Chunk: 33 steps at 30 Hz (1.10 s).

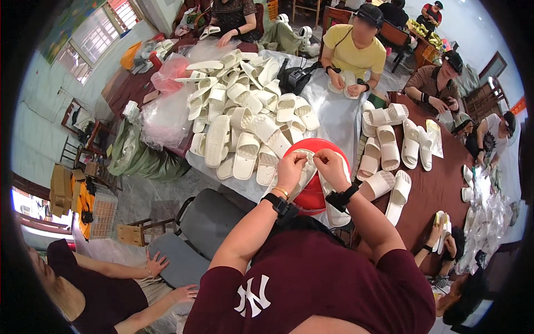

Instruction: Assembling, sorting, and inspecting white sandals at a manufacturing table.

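Nearest, one cream slide sandal [337, 216] lies partly under the right wrist, its long axis running away from the body. The right hand [332, 168] and the left hand [292, 171] are curled, fingertips pinched closely; I cannot tell if they grip something small. Below the left hand, another cream slide [307, 177] lies lengthwise away, over a red round surface [308, 199]. Farther, a sandal pile [239, 106] points in mixed directions.

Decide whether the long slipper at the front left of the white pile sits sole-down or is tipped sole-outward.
Tipped sole-outward: the slipper turns its textured underside toward the camera, and no strap shows.
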Each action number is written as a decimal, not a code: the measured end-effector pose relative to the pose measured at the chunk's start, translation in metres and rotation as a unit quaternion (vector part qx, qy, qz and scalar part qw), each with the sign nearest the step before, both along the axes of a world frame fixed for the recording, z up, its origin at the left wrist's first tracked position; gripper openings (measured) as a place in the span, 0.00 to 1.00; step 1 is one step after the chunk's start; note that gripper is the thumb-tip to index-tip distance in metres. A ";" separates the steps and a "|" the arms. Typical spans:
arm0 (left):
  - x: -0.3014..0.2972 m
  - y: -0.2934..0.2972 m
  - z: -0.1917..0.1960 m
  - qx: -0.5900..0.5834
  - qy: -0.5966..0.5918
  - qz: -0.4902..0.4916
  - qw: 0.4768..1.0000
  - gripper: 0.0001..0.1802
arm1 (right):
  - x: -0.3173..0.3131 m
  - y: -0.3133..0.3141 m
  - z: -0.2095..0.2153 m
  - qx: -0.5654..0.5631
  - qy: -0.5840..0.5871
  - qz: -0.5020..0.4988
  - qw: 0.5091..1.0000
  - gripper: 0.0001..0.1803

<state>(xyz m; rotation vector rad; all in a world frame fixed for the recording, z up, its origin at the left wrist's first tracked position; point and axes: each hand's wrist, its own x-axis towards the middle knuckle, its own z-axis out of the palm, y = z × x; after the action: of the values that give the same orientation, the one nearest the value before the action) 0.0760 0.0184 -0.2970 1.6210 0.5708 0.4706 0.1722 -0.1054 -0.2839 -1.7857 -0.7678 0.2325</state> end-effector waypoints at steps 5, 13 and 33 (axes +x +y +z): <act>0.000 -0.001 0.001 0.002 -0.013 0.029 1.000 0.06 | -0.002 0.002 0.005 -0.007 -0.004 0.013 1.000 0.04; 0.001 0.001 -0.001 0.022 -0.018 0.032 0.999 0.06 | 0.000 0.004 0.007 -0.013 -0.009 0.019 1.000 0.04; 0.002 0.001 -0.005 0.004 -0.011 0.024 1.000 0.07 | 0.003 0.004 0.006 -0.022 -0.001 0.027 0.999 0.04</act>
<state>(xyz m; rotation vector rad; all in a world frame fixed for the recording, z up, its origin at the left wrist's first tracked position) 0.0779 0.0191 -0.3017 1.6114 0.5930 0.5266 0.1750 -0.1018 -0.2775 -1.8089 -0.8183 0.2851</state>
